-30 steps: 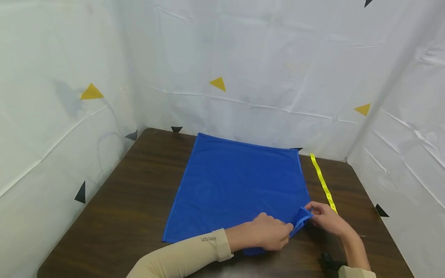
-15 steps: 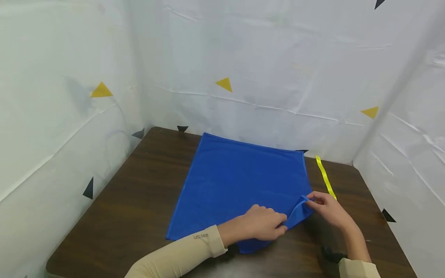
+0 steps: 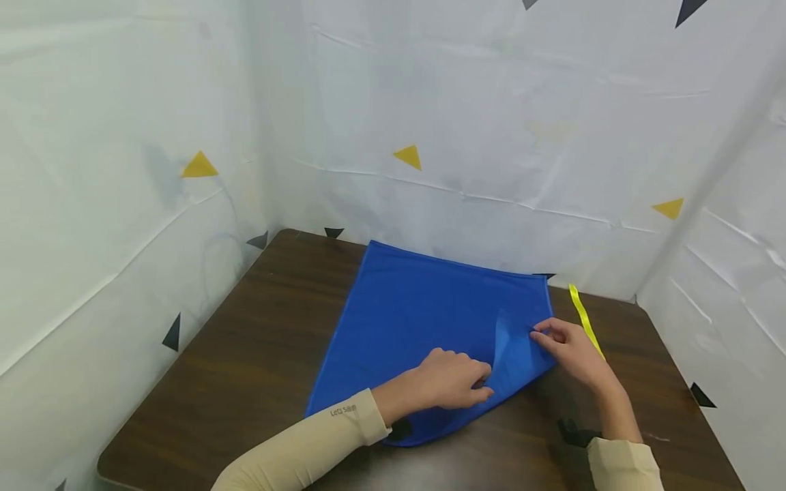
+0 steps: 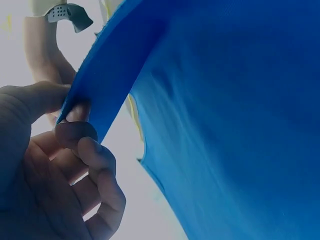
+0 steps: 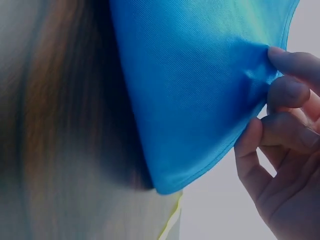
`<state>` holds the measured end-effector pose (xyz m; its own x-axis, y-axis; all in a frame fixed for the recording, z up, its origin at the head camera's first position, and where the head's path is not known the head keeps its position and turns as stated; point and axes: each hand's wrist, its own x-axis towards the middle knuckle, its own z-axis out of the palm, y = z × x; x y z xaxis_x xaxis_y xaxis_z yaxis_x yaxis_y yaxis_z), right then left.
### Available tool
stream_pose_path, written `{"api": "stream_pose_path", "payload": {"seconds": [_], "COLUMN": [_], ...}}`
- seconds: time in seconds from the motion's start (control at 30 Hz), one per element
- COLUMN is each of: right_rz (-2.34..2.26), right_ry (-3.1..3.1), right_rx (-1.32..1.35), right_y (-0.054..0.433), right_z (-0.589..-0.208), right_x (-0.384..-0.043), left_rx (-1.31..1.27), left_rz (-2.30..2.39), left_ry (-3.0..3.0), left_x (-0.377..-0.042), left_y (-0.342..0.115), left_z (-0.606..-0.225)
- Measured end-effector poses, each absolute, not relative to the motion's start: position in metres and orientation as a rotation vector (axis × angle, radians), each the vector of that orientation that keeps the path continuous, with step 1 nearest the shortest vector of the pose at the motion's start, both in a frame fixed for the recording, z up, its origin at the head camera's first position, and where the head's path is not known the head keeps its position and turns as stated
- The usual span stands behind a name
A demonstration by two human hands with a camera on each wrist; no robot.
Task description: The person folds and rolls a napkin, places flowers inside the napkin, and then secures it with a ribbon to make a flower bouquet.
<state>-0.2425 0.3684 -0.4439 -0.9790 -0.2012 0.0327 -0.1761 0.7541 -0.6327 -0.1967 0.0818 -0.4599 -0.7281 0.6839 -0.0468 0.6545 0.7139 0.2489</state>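
A blue hemmed cloth [image 3: 424, 300] lies spread over the table, its near right part lifted and folded up into a lighter flap [image 3: 512, 351]. My left hand [image 3: 451, 380] reaches over the near side; in the left wrist view its thumb and fingers pinch the edge of the cloth [image 4: 110, 65]. On the right, my right hand [image 3: 574, 351] pinches the lifted edge between thumb and fingers. Beneath that grip, in the right wrist view, one corner of the cloth [image 5: 185, 115] hangs down close to the tabletop.
A yellow ribbon [image 3: 585, 317] lies right of the cloth, partly behind my right hand. White sheeting [image 3: 467, 123] with yellow and black triangle markers surrounds the dark wooden table [image 3: 245, 354]. A black device [image 3: 576, 434] sits at my right wrist.
Both hands have moved away from the table's front edge, drawing the cloth's near right edge up. The raised flap has grown larger. The head view has shifted slightly.
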Motion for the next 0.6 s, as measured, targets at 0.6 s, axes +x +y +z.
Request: {"api": "stream_pose_path", "payload": {"seconds": [0.6], "right_rz": [-1.019], "right_ry": [3.017], "right_rx": [-0.45], "right_y": [0.333], "right_z": [-0.422], "right_x": [-0.283], "left_rx": [0.906], "left_rz": [0.463], "left_ry": [2.875], "left_x": [-0.215], "left_y": [0.041], "left_z": [-0.46]}}
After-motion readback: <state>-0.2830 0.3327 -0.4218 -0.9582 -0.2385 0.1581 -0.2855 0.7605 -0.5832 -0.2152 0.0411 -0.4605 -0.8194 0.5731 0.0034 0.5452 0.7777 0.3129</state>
